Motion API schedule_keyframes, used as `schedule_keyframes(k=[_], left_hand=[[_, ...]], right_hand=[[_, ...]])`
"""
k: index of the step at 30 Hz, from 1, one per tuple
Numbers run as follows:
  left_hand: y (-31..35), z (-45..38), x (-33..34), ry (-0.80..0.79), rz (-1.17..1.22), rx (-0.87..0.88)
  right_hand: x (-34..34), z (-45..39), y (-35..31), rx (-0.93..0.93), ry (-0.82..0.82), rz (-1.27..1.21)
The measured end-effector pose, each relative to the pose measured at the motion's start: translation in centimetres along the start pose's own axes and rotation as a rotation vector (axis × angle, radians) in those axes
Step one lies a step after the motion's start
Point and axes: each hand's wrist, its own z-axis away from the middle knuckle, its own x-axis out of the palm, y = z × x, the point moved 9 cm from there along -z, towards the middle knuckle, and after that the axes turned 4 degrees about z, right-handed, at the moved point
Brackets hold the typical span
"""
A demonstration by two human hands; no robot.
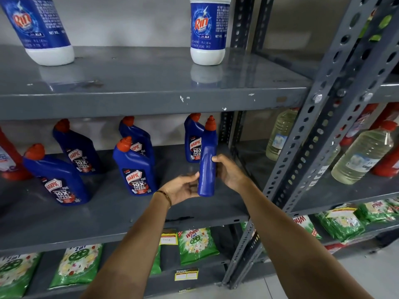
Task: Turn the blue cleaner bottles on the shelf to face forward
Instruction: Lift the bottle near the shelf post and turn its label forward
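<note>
Several blue cleaner bottles with red caps stand on the middle grey shelf (pixel 112 221). One blue bottle (pixel 206 160) stands near the shelf's right end with its narrow plain edge toward me, no label showing. My right hand (pixel 226 171) grips its right side and my left hand (pixel 183 187) touches its lower left side. Behind it stands another bottle (pixel 192 139) with its label forward. Further left, three bottles (pixel 135 169) (pixel 77 147) (pixel 57 178) show their labels; a fourth (pixel 138 137) stands behind the centre one.
Two white bottles (pixel 207 31) with blue labels stand on the upper shelf. Green detergent packs (pixel 196 244) fill the lower shelf. A perforated grey upright (pixel 319 130) divides off the right rack, which holds clear liquid bottles (pixel 364 156). Red bottles sit at the far left.
</note>
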Motion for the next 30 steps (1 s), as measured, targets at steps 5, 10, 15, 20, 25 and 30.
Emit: schedule_keyframes(k=[5,10,15,20,25,30], left_hand=[[0.4,-0.8,-0.8,0.106,-0.035,0.049],[1.8,-1.1,-3.2,0.443,-0.203,0.193],[2.9,-0.7,-4.8,0.712,-0.434,0.327],[3.3,-1.3,-4.5,0.716,-0.604,0.365],[3.1,-1.7,-4.9,0.726,-0.635,0.376],[3.3,-1.9,-5.3,0.717,-0.651,0.343]], right_hand=[[0.3,-0.4,-0.3,-0.016,-0.039,-0.101],[-0.1,-1.2,-0.5,-0.072,-0.003,-0.004],[-1.1,-1.6,0.6,-0.073,0.063,0.048],[-2.2,-2.0,1.2,-0.086,0.127,-0.017],[-2.6,-2.5,2.0,-0.071,0.136,-0.038],[-3.0,-2.8,3.1,-0.044,0.180,-0.087]])
